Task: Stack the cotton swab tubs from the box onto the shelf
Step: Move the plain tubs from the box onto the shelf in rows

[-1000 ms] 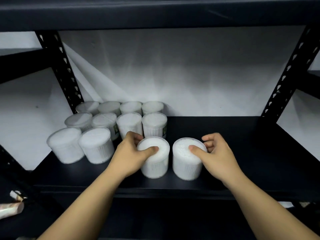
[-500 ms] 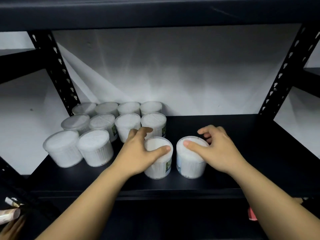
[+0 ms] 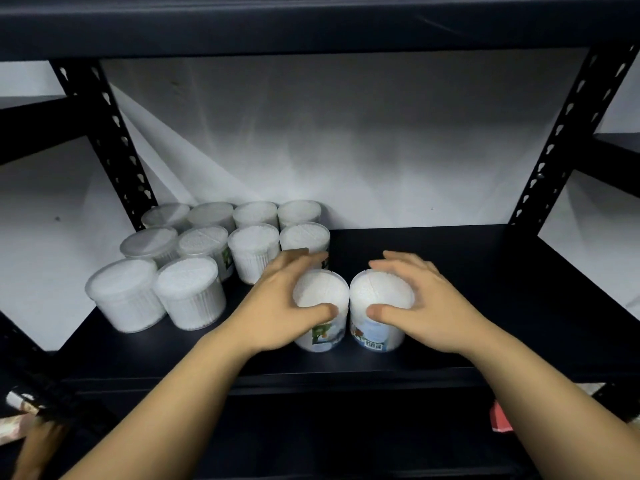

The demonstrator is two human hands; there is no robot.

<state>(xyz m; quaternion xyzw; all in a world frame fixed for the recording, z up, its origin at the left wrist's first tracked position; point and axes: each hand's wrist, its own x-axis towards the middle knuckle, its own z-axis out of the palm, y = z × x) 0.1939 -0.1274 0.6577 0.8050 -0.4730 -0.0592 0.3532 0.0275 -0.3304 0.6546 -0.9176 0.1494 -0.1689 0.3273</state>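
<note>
Gripping upright tubs side by side on shelf (image 3: 450, 271): left hand (image 3: 277, 306) on left tub (image 3: 320, 296), right hand (image 3: 429, 306) on right tub (image 3: 381, 292).

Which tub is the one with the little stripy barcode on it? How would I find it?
Look at the dark shelf, near its front edge, where two hands each hold a tub. It is the tub under the right hand, beside the tub in the left hand. Only it shows a barcode low on its label.
</note>
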